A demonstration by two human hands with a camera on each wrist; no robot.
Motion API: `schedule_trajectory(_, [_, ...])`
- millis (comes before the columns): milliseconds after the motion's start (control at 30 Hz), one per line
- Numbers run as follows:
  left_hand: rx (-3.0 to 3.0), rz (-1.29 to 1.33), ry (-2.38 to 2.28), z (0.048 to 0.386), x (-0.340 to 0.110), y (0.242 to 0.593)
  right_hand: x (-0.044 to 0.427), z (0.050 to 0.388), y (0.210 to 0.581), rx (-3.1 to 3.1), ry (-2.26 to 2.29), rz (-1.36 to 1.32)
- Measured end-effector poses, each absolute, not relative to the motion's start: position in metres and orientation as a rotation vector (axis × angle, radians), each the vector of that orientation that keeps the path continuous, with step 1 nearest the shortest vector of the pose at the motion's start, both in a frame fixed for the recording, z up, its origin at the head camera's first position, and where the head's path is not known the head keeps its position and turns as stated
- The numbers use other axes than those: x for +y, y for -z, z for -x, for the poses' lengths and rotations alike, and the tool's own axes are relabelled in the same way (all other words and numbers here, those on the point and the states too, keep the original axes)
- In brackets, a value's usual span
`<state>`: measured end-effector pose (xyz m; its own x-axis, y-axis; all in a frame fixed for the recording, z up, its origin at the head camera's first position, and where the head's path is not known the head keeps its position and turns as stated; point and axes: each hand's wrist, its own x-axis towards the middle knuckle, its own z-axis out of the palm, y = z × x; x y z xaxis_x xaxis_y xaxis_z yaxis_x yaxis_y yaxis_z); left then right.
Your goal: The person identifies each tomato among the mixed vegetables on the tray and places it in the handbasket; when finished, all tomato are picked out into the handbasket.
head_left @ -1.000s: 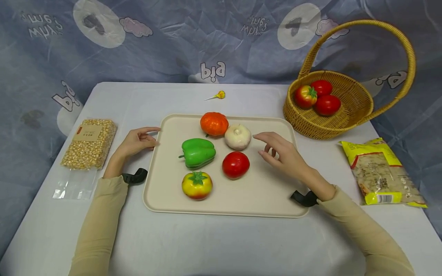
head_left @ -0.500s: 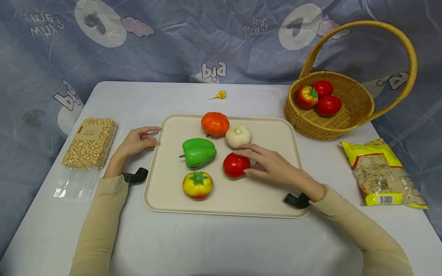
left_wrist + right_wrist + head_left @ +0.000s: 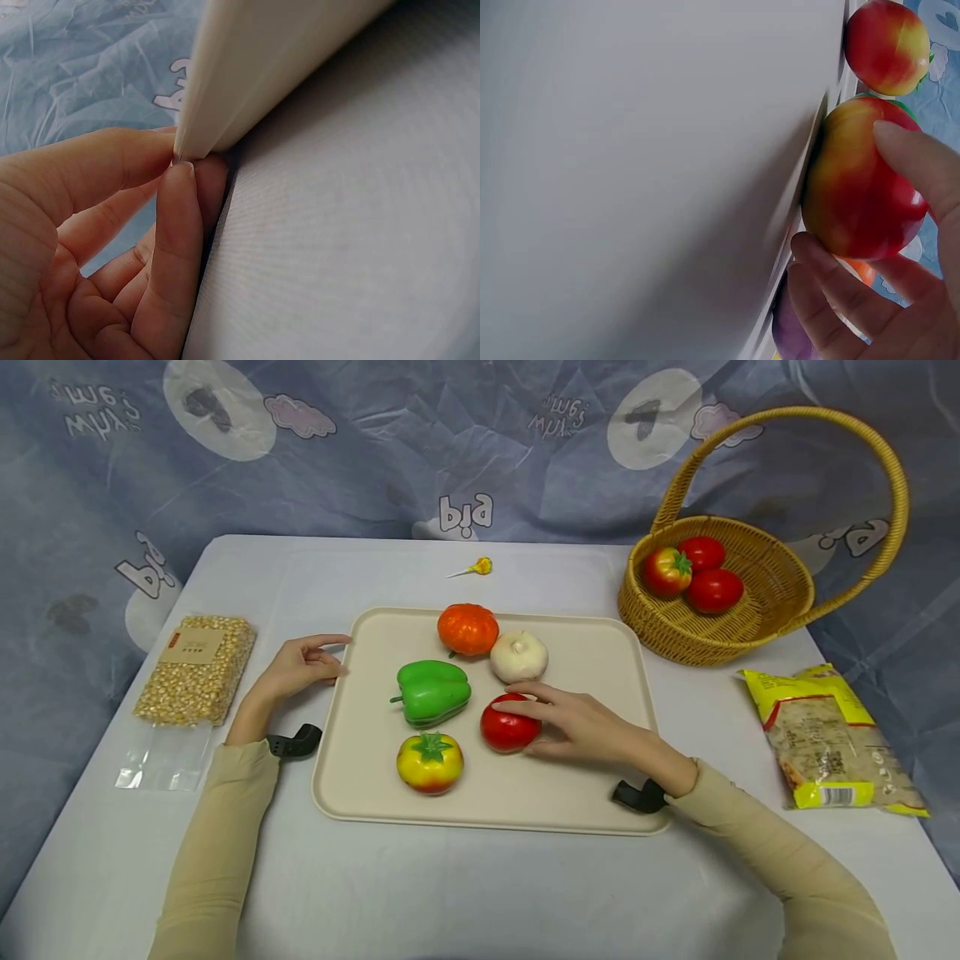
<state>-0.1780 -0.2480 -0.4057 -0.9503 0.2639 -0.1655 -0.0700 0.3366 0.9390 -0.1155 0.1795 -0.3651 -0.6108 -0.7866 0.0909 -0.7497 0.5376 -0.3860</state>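
Observation:
My right hand [image 3: 581,722] holds a red tomato [image 3: 498,731] on the beige tray [image 3: 585,793], fingers over its far side and thumb at its near side. In the right wrist view, the tomato [image 3: 862,180] shows yellow patches, with the thumb on one side and fingertips against the other. My left hand [image 3: 296,670] pinches the tray's left rim between thumb and fingers; the left wrist view shows the tray edge [image 3: 217,82] at the fingertips. Around the tomato lie a white garlic-like bulb [image 3: 519,656], a green bell pepper [image 3: 432,692], an orange pumpkin [image 3: 468,628] and a yellow-red tomato [image 3: 430,764].
A wicker basket [image 3: 690,643] with a tall handle stands at the back right, holding three red tomatoes [image 3: 715,591]. A yellow snack-like bag [image 3: 832,739] lies to the right, a bag of corn kernels [image 3: 198,672] to the left. Behind the tray is a lollipop [image 3: 480,566].
My right hand has moved from beside the white bulb leftward and nearer to me, onto the red tomato, and has taken hold of it. The tomato has shifted slightly. My left hand stays put.

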Motion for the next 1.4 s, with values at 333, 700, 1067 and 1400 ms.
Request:
schedule_trajectory(333, [2.308,-0.167,-1.656,0.175,-0.247,0.404,0.186,0.114,0.361,2.705,0.607,1.380])
schedule_trajectory(700, [2.308,-0.161,-1.653,0.174,-0.247,0.405,0.207,0.114,0.345,2.812,0.634,1.358])
schedule_trajectory(1067, [2.321,-0.158,-1.634,0.176,-0.248,0.404,0.238,0.130,0.336,2.940,0.887,1.289])
schedule_trajectory(1400, [2.333,-0.178,-1.628,0.176,-0.247,0.402,0.264,0.141,0.330,3.102,0.967,1.112])
